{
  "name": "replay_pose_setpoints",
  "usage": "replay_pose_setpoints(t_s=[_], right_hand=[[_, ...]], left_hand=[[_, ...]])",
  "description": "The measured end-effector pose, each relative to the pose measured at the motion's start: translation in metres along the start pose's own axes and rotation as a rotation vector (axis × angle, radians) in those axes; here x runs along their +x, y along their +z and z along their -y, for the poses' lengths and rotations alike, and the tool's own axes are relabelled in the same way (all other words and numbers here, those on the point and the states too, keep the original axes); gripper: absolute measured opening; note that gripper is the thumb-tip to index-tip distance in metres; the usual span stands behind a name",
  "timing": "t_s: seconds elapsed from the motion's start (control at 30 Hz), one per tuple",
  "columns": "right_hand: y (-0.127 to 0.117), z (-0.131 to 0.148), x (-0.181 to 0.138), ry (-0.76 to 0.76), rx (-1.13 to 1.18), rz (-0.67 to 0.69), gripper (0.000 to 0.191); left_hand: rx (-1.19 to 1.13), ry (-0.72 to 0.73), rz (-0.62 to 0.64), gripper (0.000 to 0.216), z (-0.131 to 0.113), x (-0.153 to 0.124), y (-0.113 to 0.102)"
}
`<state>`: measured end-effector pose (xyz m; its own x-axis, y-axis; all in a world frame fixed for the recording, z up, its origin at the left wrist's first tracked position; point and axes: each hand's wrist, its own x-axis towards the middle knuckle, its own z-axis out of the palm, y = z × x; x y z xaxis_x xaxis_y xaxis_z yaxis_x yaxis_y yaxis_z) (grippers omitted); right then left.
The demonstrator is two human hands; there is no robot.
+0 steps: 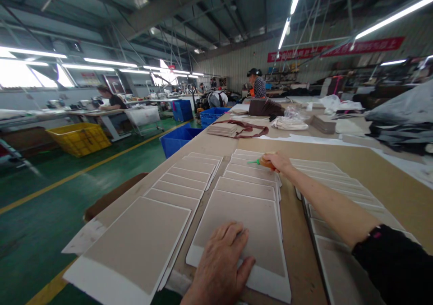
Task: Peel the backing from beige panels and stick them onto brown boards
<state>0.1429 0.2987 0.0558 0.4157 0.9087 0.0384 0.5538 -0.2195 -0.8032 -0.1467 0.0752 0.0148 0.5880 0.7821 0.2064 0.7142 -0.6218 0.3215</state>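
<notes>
While the two hands were well apart, with twelve o'clock taken as straight away from the person, the left row of overlapping panels (184, 178) ran toward one, its nearest panel (138, 239) lying at about ten from the left hand (225, 260). That hand rested palm down, grasping nothing that could be seen, on the front panel (248, 219) of the middle row, and pointed toward one. From there the middle row (246, 188) stretched its long axis toward twelve; over its far part the green nozzle (253, 162) of an amber bottle (266, 162) aimed at nine, across the row rather than along it, though whether its tip touched a panel could not be told. The bottle lay at about one from the left hand, gripped by the right hand (280, 161). At three, partly beneath the right forearm (328, 201), the right row (348, 264) slanted toward eleven.
</notes>
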Motion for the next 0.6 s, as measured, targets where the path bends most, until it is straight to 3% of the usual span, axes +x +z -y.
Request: replay_pose_setpoints(t_s=[0.6], right_hand=[[0.045,0.037,0.011,-0.078,0.026,0.069,0.020]], left_hand=[[-0.023,0.000,-0.023,0.048,0.002,-0.001,0.002]])
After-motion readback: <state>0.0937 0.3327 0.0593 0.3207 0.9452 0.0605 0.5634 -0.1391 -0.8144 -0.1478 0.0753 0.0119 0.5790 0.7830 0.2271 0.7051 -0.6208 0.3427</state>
